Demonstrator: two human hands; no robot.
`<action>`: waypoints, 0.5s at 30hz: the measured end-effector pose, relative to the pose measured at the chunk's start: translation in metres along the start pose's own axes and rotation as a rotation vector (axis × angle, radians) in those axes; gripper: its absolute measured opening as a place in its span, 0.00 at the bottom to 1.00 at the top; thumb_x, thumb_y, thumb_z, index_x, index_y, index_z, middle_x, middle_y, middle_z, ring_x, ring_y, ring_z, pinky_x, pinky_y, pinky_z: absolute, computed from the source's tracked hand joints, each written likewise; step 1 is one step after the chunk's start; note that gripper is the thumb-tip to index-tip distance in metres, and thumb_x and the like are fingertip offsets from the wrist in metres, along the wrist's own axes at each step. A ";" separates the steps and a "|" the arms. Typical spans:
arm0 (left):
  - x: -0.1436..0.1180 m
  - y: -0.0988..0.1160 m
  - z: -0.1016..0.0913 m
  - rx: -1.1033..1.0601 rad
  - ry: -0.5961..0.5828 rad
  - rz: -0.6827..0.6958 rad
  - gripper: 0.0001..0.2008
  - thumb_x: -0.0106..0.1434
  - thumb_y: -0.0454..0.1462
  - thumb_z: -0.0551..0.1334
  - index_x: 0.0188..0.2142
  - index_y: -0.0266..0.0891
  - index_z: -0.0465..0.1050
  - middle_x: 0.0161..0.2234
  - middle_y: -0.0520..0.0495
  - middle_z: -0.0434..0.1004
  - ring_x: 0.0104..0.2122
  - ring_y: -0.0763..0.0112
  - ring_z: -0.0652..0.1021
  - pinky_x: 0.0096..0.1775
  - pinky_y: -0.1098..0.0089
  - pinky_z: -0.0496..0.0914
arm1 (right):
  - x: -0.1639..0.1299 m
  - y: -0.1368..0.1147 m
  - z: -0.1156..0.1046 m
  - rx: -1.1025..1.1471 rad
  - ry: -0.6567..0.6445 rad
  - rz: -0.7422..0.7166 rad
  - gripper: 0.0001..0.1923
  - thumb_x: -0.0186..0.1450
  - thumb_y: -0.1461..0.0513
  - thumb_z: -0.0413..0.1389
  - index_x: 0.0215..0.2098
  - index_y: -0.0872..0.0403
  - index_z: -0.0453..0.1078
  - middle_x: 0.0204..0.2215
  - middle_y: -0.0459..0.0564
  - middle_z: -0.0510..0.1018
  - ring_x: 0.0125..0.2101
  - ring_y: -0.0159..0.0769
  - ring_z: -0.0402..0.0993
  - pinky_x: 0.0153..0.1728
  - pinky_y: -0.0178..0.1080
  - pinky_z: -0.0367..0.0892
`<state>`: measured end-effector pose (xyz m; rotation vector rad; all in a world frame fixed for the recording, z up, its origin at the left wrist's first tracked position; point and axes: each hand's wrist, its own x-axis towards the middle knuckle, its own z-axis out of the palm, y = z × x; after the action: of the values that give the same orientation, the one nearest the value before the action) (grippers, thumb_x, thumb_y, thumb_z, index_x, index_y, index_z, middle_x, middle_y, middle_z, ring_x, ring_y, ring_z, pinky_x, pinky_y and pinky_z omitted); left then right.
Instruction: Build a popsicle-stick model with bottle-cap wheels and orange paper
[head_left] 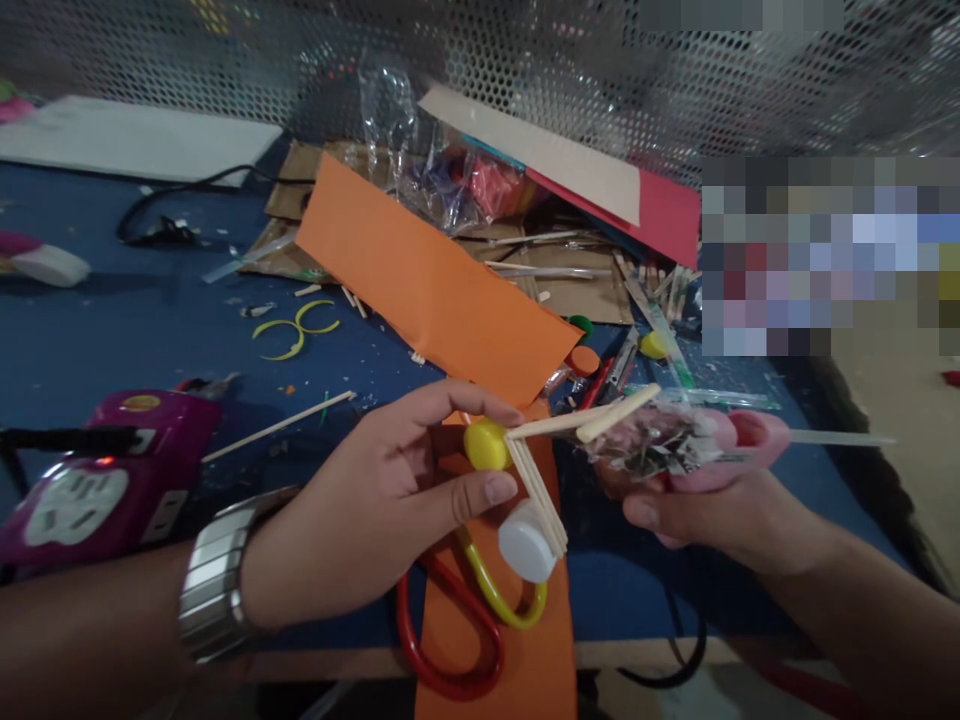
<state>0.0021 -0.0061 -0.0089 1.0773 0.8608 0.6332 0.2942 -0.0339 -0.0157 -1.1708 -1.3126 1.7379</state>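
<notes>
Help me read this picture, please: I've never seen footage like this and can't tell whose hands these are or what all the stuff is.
The one picture comes from a camera worn on a person's head, looking down at their own two hands over a cluttered blue table. The left hand, with a metal wristwatch, pinches a small model: a yellow cap and a white cap joined by thin wooden sticks. The right hand grips a pink tool whose front, covered in crusted residue, meets the sticks. On the table lie a long orange paper strip, red-and-yellow scissor handles, a purple power strip, cardboard and loose sticks.
</notes>
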 end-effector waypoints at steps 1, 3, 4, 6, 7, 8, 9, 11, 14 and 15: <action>0.000 0.000 0.000 0.001 0.000 0.000 0.17 0.66 0.39 0.77 0.52 0.45 0.79 0.44 0.50 0.85 0.42 0.69 0.87 0.43 0.77 0.83 | -0.001 0.001 -0.002 -0.009 -0.015 -0.004 0.10 0.59 0.62 0.75 0.38 0.41 0.87 0.23 0.42 0.74 0.17 0.27 0.61 0.13 0.28 0.58; -0.001 0.000 0.000 -0.006 0.000 -0.001 0.17 0.66 0.39 0.76 0.53 0.45 0.78 0.44 0.50 0.85 0.42 0.70 0.87 0.44 0.78 0.83 | -0.002 0.003 -0.005 -0.022 -0.059 -0.053 0.14 0.61 0.62 0.74 0.43 0.37 0.87 0.25 0.42 0.75 0.17 0.26 0.61 0.13 0.27 0.59; -0.001 0.000 0.001 -0.014 0.003 -0.002 0.17 0.66 0.39 0.76 0.52 0.45 0.78 0.44 0.50 0.85 0.42 0.70 0.87 0.44 0.78 0.82 | -0.002 0.004 -0.006 -0.026 -0.077 -0.073 0.19 0.61 0.62 0.74 0.47 0.35 0.87 0.26 0.42 0.75 0.17 0.26 0.62 0.13 0.27 0.59; -0.001 0.000 0.001 -0.031 0.011 -0.004 0.17 0.66 0.38 0.76 0.52 0.44 0.78 0.43 0.50 0.85 0.42 0.70 0.87 0.44 0.78 0.82 | -0.002 0.004 -0.006 -0.026 -0.095 -0.093 0.25 0.61 0.62 0.74 0.54 0.31 0.84 0.29 0.43 0.76 0.17 0.26 0.62 0.13 0.27 0.61; 0.000 -0.001 0.001 -0.037 0.013 -0.001 0.17 0.66 0.38 0.76 0.52 0.44 0.78 0.43 0.50 0.85 0.42 0.70 0.87 0.44 0.78 0.82 | -0.002 0.004 -0.006 -0.021 -0.101 -0.098 0.26 0.62 0.61 0.74 0.56 0.30 0.83 0.30 0.44 0.76 0.17 0.26 0.61 0.12 0.27 0.60; 0.000 -0.001 0.001 -0.040 0.013 0.000 0.17 0.66 0.38 0.76 0.52 0.44 0.78 0.43 0.50 0.85 0.43 0.69 0.87 0.44 0.78 0.82 | -0.001 0.004 -0.005 -0.017 -0.098 -0.100 0.26 0.62 0.60 0.74 0.56 0.29 0.83 0.30 0.44 0.76 0.17 0.25 0.61 0.12 0.27 0.60; 0.000 -0.001 0.001 -0.039 0.013 0.002 0.17 0.66 0.39 0.77 0.52 0.43 0.78 0.43 0.50 0.85 0.43 0.69 0.87 0.44 0.78 0.83 | -0.001 0.003 -0.005 -0.016 -0.095 -0.097 0.25 0.62 0.59 0.74 0.55 0.29 0.83 0.31 0.44 0.77 0.17 0.25 0.61 0.12 0.27 0.60; 0.001 -0.001 0.000 -0.032 0.010 0.004 0.17 0.66 0.39 0.77 0.52 0.44 0.78 0.44 0.50 0.86 0.43 0.69 0.87 0.44 0.77 0.83 | 0.000 0.002 -0.004 -0.018 -0.094 -0.095 0.24 0.62 0.59 0.74 0.54 0.28 0.84 0.31 0.44 0.77 0.17 0.25 0.61 0.12 0.27 0.59; 0.001 0.000 0.000 -0.016 0.007 0.002 0.17 0.66 0.40 0.77 0.52 0.45 0.79 0.43 0.51 0.86 0.43 0.70 0.87 0.44 0.77 0.82 | 0.000 0.000 -0.003 -0.031 -0.099 -0.098 0.24 0.62 0.60 0.74 0.54 0.29 0.84 0.33 0.45 0.79 0.17 0.25 0.62 0.12 0.27 0.61; 0.001 0.000 0.000 -0.011 0.005 0.004 0.17 0.66 0.40 0.77 0.52 0.45 0.79 0.43 0.51 0.86 0.42 0.70 0.87 0.44 0.77 0.82 | -0.001 0.000 -0.003 -0.026 -0.097 -0.100 0.24 0.62 0.61 0.74 0.54 0.30 0.84 0.33 0.45 0.80 0.17 0.25 0.62 0.13 0.27 0.61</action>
<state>0.0027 -0.0057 -0.0092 1.0684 0.8592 0.6439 0.2973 -0.0335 -0.0162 -1.0283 -1.4307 1.7284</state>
